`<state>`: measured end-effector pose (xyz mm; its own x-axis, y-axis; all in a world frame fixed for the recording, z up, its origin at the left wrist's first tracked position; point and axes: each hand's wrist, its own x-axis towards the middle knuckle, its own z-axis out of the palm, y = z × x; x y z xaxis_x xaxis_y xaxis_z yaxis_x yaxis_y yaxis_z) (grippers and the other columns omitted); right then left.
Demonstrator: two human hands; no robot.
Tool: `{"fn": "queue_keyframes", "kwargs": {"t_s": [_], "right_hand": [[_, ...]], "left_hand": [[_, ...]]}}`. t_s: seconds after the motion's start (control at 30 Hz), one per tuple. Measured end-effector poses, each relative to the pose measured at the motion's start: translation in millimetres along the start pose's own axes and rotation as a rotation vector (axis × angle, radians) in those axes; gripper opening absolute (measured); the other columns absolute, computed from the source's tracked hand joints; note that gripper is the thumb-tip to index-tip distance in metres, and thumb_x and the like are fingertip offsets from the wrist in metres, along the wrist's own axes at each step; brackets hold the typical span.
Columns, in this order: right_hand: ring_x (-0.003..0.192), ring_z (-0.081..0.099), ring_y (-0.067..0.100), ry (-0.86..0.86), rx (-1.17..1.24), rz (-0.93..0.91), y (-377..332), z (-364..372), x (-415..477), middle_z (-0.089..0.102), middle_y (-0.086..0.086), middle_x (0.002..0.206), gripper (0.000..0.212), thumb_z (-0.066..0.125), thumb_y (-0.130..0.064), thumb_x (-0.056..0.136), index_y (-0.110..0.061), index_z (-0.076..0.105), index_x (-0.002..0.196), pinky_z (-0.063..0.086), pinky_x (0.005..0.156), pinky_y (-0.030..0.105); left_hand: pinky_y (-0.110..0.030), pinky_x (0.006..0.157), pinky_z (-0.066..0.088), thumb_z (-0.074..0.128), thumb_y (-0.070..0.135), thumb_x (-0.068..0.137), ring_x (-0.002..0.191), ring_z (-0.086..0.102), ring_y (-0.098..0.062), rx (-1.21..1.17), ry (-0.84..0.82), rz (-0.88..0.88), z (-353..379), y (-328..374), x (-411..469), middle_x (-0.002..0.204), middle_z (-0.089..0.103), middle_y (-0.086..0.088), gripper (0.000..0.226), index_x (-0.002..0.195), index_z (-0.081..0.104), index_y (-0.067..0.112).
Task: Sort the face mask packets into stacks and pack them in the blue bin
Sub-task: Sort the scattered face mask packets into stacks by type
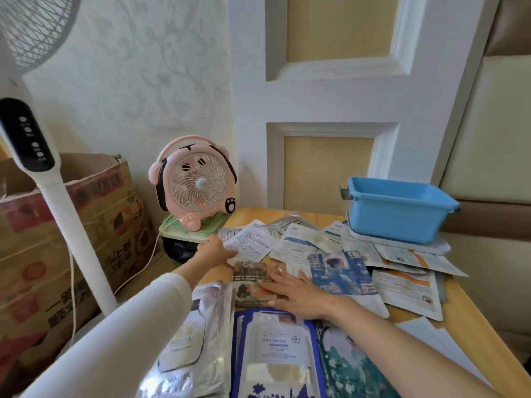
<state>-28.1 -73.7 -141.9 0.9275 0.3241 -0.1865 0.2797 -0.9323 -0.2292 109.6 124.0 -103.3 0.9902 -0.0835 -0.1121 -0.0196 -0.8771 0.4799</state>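
Face mask packets lie spread over a wooden table. My left hand reaches to the far left edge and grips the corner of a white printed packet. My right hand lies flat with straight fingers on an orange picture packet. Near me sit three stacks: a silver stack, a blue-and-white stack and a green floral stack. A loose heap of white and orange packets covers the far right. The blue bin stands empty at the back right on a white lid.
A pink desk fan stands on a green box just off the table's left corner. A white pedestal fan and a cardboard box stand at the left. The wall and panelled door are behind the table.
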Motion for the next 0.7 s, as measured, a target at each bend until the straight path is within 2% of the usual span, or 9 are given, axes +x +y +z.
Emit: {"fn": "queue_keyframes", "kwargs": {"t_s": [0.1,0.23,0.3,0.4,0.47,0.5,0.57,0.63,0.7], "right_hand": [[0.145,-0.012,0.011,-0.003,0.034,-0.010,1.2,-0.9,1.6,-0.010,-0.013,0.157,0.052,0.032,-0.043,0.099,-0.041,0.011,0.147,-0.012,0.117,0.045],[0.145,-0.012,0.010,0.036,0.057,-0.014,1.5,0.4,3.3,-0.007,-0.013,0.157,0.053,0.035,-0.043,0.099,-0.041,0.013,0.147,-0.012,0.117,0.044],[0.145,-0.011,0.010,0.047,0.075,-0.010,0.9,0.1,2.9,-0.005,-0.013,0.158,0.053,0.036,-0.043,0.099,-0.041,0.015,0.147,-0.012,0.117,0.045],[0.146,0.005,0.011,0.045,0.209,-0.013,2.0,-3.6,4.4,0.011,-0.011,0.158,0.059,0.047,-0.044,0.094,-0.041,0.019,0.146,-0.005,0.118,0.046],[0.140,0.031,0.016,0.097,0.706,-0.023,-0.8,-17.6,-3.4,0.037,-0.008,0.149,0.071,0.060,-0.053,0.082,-0.044,0.023,0.143,0.017,0.117,0.046],[0.135,0.040,0.021,0.170,1.076,-0.045,-1.3,-26.8,-9.6,0.044,-0.004,0.144,0.076,0.064,-0.059,0.075,-0.044,0.027,0.140,0.028,0.113,0.045],[0.123,0.052,0.029,0.286,1.732,-0.115,2.9,-44.0,-19.7,0.054,0.011,0.135,0.074,0.063,-0.061,0.071,-0.031,0.037,0.134,0.044,0.101,0.046],[0.107,0.062,0.029,0.385,1.907,-0.068,-1.1,-55.4,-31.6,0.062,0.018,0.122,0.053,0.055,-0.045,0.084,-0.013,0.051,0.125,0.054,0.085,0.041],[0.091,0.068,0.026,0.487,1.889,0.026,-9.0,-56.2,-38.8,0.066,0.018,0.108,0.030,0.056,-0.013,0.089,0.001,0.058,0.115,0.058,0.070,0.033]], "left_hand": [[-0.041,0.099,0.041,0.073,0.049,0.071,0.119,0.048,-0.031,-0.048,0.027,-0.056,7.0,-4.3,18.0,0.128,0.053,-0.011,0.084,0.135,0.036,0.009],[-0.033,0.076,0.050,0.070,0.036,0.078,0.097,0.061,-0.025,0.016,0.105,-0.067,2.9,-2.1,22.3,0.105,0.063,-0.007,0.045,0.111,0.056,0.010],[-0.032,0.066,0.044,0.061,0.027,0.085,0.091,0.061,-0.029,0.105,0.285,0.000,-6.9,11.1,11.1,0.096,0.063,-0.009,0.026,0.101,0.060,0.006],[-0.038,0.062,0.044,0.055,0.018,0.088,0.074,0.059,-0.032,0.091,0.649,0.311,-23.0,35.9,-16.2,0.081,0.061,-0.012,0.012,0.084,0.056,0.007],[-0.036,0.049,0.044,0.058,0.015,0.086,0.061,0.060,-0.028,0.125,0.791,0.687,-24.6,48.0,-42.2,0.074,0.063,-0.009,0.007,0.087,0.057,0.007],[-0.032,0.043,0.044,0.062,0.013,0.083,0.057,0.062,-0.026,0.144,0.783,0.912,-22.1,52.0,-57.4,0.075,0.066,-0.006,0.012,0.094,0.058,0.008],[-0.026,0.046,0.049,0.069,0.006,0.077,0.064,0.066,-0.018,0.193,0.603,1.298,-8.1,55.4,-90.9,0.086,0.070,-0.003,0.034,0.108,0.056,0.010],[-0.026,0.055,0.054,0.069,0.003,0.077,0.073,0.067,-0.015,0.208,0.464,1.502,11.9,52.8,-117.4,0.093,0.070,-0.003,0.039,0.113,0.055,0.009],[-0.029,0.054,0.054,0.060,-0.001,0.081,0.074,0.068,-0.016,0.192,0.436,1.599,31.4,47.5,-131.8,0.097,0.070,-0.005,0.037,0.116,0.053,0.007]]}}
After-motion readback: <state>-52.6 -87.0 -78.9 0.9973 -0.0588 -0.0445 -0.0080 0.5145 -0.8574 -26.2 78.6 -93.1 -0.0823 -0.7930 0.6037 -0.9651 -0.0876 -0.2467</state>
